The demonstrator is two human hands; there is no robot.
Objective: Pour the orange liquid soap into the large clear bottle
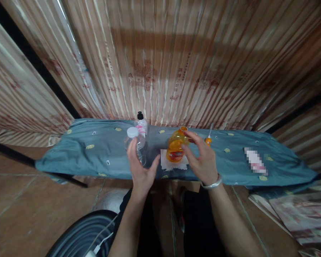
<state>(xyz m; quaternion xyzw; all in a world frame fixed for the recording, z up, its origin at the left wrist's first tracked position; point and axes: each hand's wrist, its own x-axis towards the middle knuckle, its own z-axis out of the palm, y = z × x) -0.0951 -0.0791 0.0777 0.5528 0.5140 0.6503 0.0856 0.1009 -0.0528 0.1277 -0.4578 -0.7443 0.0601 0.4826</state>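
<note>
Over the cloth-covered surface [101,157], the left hand [141,171] opens beside a clear bottle [135,144], the right hand [203,160] opens at an orange bottle [176,148]; grasping seems next.

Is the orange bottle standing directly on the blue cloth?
No, the orange bottle stands on a white paper towel spread over the blue cloth.
</note>
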